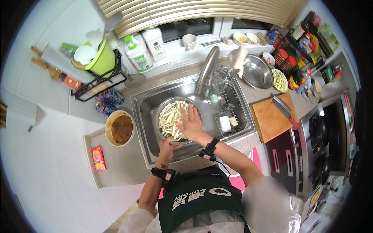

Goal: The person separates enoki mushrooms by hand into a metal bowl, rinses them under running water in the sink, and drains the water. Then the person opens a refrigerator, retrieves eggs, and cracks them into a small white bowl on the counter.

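Note:
A round metal bowl [157, 130] sits in the left basin of the stainless steel sink [145, 145]. Pale cut strips [169, 119], which look like mushroom stems or a similar vegetable, fill it. At the bowl's near rim, my left hand [166, 148] grips the edge, its fingers partly hidden underneath. My right hand [191, 124] lies palm down over the right side of the strips with its fingers apart, and it holds nothing. Whether the palm presses on the strips cannot be told. Behind the bowl rises the metal faucet [208, 70].
A wire basket [217, 112] with a sponge and white blocks hangs in the right basin. To the right, a cleaver [282, 107] lies on a wooden cutting board [263, 122], near the stove [311, 142]. On the left stand a tub of brown paste [131, 128] and drink cans [106, 107].

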The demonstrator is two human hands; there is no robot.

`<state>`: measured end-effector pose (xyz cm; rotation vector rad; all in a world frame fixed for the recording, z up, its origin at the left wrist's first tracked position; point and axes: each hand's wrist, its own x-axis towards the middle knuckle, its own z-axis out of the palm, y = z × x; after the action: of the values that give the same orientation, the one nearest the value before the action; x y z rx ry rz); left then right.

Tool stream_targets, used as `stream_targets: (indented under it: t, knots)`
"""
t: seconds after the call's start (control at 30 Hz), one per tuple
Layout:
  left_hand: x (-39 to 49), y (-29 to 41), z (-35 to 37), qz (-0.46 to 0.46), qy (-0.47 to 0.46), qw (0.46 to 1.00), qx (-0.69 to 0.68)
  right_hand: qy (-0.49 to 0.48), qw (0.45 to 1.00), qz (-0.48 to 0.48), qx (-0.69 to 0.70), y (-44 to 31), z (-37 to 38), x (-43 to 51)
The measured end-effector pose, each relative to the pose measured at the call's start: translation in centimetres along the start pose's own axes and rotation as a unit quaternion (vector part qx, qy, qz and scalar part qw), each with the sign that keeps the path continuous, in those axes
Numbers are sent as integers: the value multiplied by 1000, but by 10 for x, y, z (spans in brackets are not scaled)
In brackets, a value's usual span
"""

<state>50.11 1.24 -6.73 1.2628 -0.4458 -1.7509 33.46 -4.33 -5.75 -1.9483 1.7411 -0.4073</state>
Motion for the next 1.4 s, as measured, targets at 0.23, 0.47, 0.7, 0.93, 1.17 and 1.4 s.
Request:
stream_targets:
  t: [0.23,0.47,0.7,0.93,1.17,1.4]
  knots:
    - [1,7,-3,19,23,999,16,5,1000,15,4,-12,7,6]
    - [-3,15,-1,33,41,998,40,29,998,6,53,-14,10,11]
    - [-4,17,-7,28,58,997,44,62,994,-13,87,-13,23,14]
    - [-7,23,-7,45,65,996,51,97,991,-32,84,-16,32,17]
    - [-7,27,-16,50,57,996,52,93,987,-45,123,-21,30,17]
    - [-12,34,-7,72,65,993,71,109,984,-51,133,-24,30,20]
